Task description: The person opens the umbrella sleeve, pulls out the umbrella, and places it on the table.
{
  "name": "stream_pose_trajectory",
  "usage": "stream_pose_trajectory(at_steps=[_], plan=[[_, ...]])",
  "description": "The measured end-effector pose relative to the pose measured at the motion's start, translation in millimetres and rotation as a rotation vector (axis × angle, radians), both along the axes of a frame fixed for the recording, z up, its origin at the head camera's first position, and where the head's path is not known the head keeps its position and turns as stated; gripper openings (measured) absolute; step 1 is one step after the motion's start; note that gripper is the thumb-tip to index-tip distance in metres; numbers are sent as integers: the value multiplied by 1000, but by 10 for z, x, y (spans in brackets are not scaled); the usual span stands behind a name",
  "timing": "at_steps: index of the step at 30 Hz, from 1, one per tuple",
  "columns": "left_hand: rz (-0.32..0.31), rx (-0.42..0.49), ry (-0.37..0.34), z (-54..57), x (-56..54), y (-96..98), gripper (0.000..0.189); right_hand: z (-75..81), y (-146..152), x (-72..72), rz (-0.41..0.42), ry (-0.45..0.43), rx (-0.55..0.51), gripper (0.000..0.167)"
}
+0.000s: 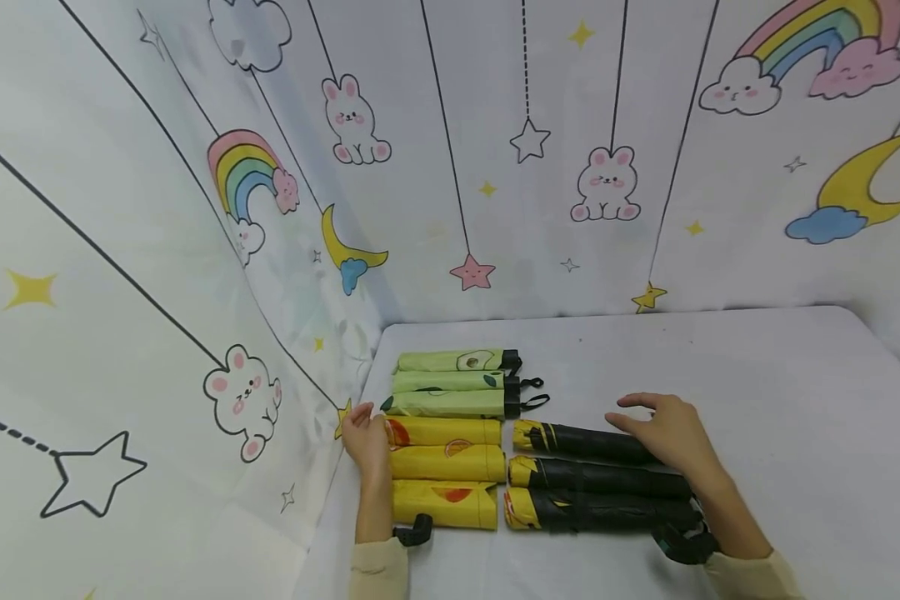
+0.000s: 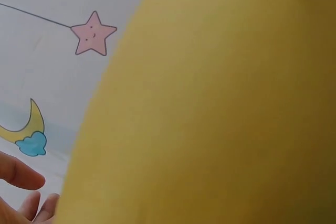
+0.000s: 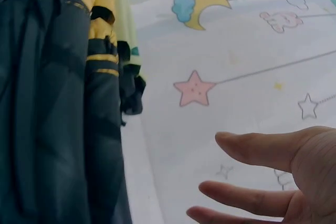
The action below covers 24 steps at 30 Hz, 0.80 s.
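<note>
Several rolled umbrellas lie in rows on the white table. Three yellow fruit-print rolls [image 1: 450, 462] are at the left. Beside their left ends is my left hand [image 1: 367, 437], fingers loosely bent and holding nothing. Its fingers [image 2: 21, 174] show at the lower left of the left wrist view, where a yellow surface [image 2: 199, 103] fills most of the frame. To the right lie three black rolls with yellow ends [image 1: 600, 475]. My right hand [image 1: 671, 429] hovers at the right end of the farthest one, thumb and fingers spread apart; contact cannot be told.
Behind the yellow rolls lie three green avocado-print umbrellas [image 1: 446, 382] with black ends and straps. Wrist cameras sit on the left wrist [image 1: 414, 531] and right wrist [image 1: 686, 546]. A cartoon-print curtain [image 1: 435, 167] stands behind and at the left of the white table [image 1: 810, 400].
</note>
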<state>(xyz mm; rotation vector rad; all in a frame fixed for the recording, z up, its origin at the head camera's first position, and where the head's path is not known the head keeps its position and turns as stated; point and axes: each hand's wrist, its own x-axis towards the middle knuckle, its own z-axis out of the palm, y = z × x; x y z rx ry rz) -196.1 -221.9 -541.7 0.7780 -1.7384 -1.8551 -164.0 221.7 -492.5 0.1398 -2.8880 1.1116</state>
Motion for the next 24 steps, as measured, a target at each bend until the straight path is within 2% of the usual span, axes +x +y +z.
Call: stream_pose_trajectory(at_steps=[6,10,16,24], plan=[[-15,-23,-6,44,-28,-6,37,108,-163,-80,33,31,-15,48],[-48,-34,-21,69,-35,-18,35,170,-267,-139,61,34,-19,48],[-89,-35,-38,85,-62,-28,34,184,-415,-257,98,31,-17,44],[-117,-40,-66,176,-86,-43,39,169,-597,-419,134,-16,-24,41]])
